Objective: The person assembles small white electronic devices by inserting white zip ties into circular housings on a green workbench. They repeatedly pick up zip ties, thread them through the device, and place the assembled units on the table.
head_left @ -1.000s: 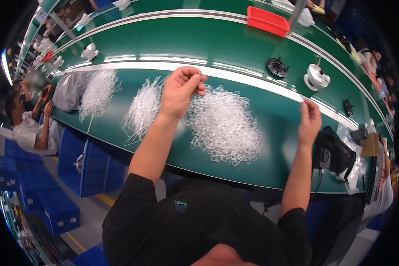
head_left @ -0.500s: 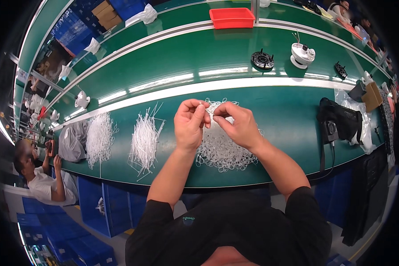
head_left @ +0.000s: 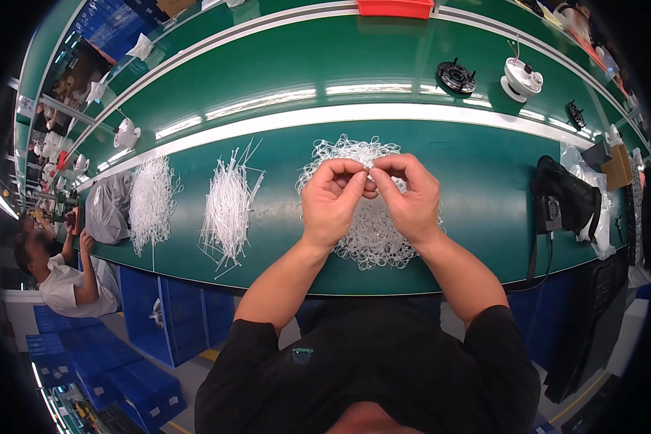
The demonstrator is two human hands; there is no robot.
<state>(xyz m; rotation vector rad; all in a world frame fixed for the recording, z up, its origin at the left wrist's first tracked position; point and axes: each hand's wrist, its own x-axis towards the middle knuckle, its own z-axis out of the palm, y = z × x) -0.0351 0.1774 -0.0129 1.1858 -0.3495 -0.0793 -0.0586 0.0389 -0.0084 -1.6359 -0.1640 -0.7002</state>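
Note:
My left hand (head_left: 333,204) and my right hand (head_left: 414,197) meet fingertip to fingertip over a heap of looped white cable ties (head_left: 376,242). Both are closed in a pinch, thumb against forefinger, on a small white cable tie (head_left: 367,168) that is mostly hidden by the fingers. Left of the hands lies a bundle of straight white cable ties (head_left: 226,210), its ends sticking out in several directions. Farther left is another pile of white ties (head_left: 150,202), which look looped.
A grey plastic bag (head_left: 108,217) lies at the bench's left end, near a seated person (head_left: 72,278). On the right are a black bag (head_left: 568,195) and clear plastic. Black round part (head_left: 456,77) and white fixture (head_left: 522,78) sit beyond the white strip. Blue bins (head_left: 148,311) stand below.
My hands have come level and closer together, thumbs now nearly touching. The right hand has shifted slightly right. The whole view has tilted, so the bench sits a little higher.

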